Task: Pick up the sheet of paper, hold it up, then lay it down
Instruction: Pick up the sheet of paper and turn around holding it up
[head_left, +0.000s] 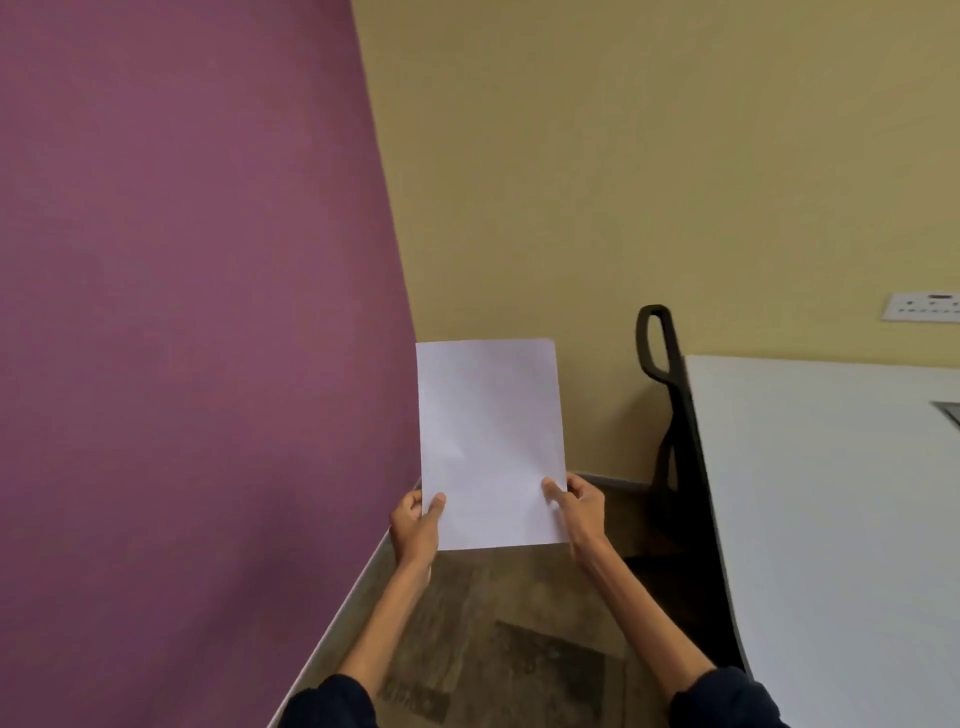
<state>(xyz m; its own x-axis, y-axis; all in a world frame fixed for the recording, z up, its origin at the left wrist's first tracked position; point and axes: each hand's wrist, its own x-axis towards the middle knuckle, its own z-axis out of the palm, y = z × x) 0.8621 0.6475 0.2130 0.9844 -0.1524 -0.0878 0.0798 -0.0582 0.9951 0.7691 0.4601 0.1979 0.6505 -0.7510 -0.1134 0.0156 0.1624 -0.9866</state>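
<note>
A blank white sheet of paper (491, 441) stands upright in the air in front of me, above a dark wood-grain floor. My left hand (415, 525) pinches its lower left edge, thumb on the front face. My right hand (579, 506) pinches the lower right edge the same way. Both forearms reach up from the bottom of the view in dark sleeves.
A purple wall (182, 312) fills the left side and a yellow wall (649, 156) the back. A white table (831, 519) lies to the right, with a black chair (670, 415) beside its left edge. A wall socket plate (922, 306) sits at far right.
</note>
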